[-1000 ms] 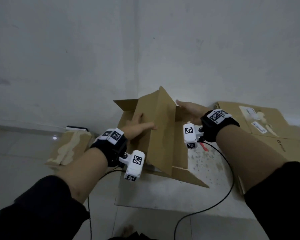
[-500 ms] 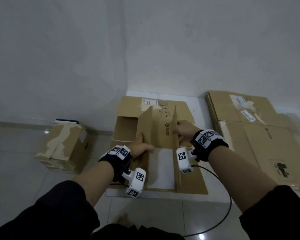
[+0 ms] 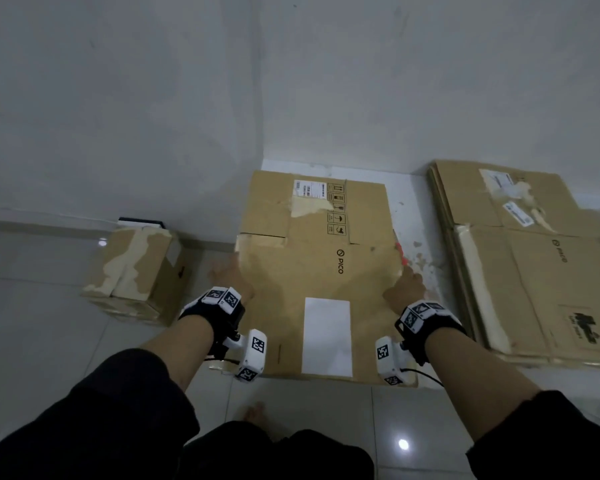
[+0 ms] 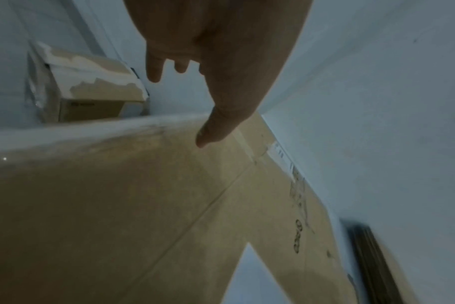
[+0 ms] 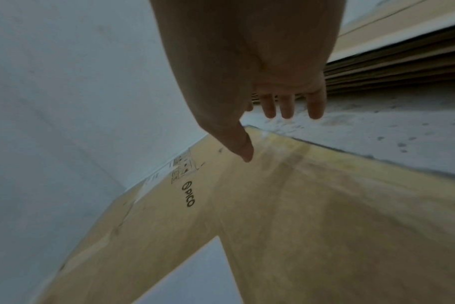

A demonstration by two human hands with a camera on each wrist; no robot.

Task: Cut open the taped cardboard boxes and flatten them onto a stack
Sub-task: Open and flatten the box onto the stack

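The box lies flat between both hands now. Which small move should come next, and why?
Probably lift the flattened box by its side edges, where the left hand and right hand sit, and carry it right onto the stack; it is not yet there.

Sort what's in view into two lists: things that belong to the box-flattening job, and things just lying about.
Belongs to the job:
- flattened box, left hand and right hand at its side edges
- stack of flattened boxes, to its right
- taped box, still whole, to its left
- red tool, probably the cutter

Lying about:
- dark object behind the taped box
- cable
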